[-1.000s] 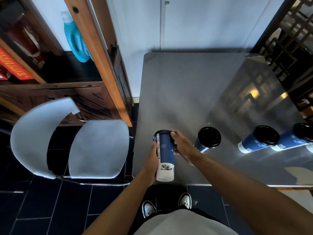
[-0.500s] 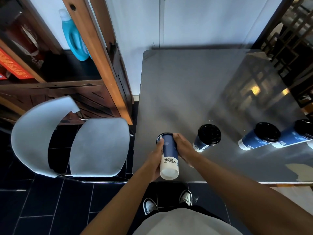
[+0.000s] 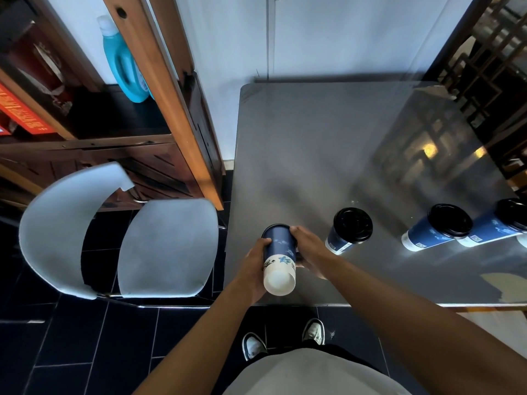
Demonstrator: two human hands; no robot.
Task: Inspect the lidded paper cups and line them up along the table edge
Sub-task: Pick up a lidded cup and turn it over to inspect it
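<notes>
Both hands — left hand (image 3: 252,269) and right hand (image 3: 309,250) — clasp the cup (image 3: 279,259) over the table (image 3: 313,155) near edge, tipped over — white bottom toward the person, lid away.

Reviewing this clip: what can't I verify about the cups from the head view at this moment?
- Held cup: tipped base toward the camera, so its lid is hidden; left hand and right hand cover its sides.
- Rightmost cup: cut by the frame's right edge; any cups beyond are unseen.
- Cup labels: print too small to read.
- Contents: lids on the standing cups hide them.
</notes>
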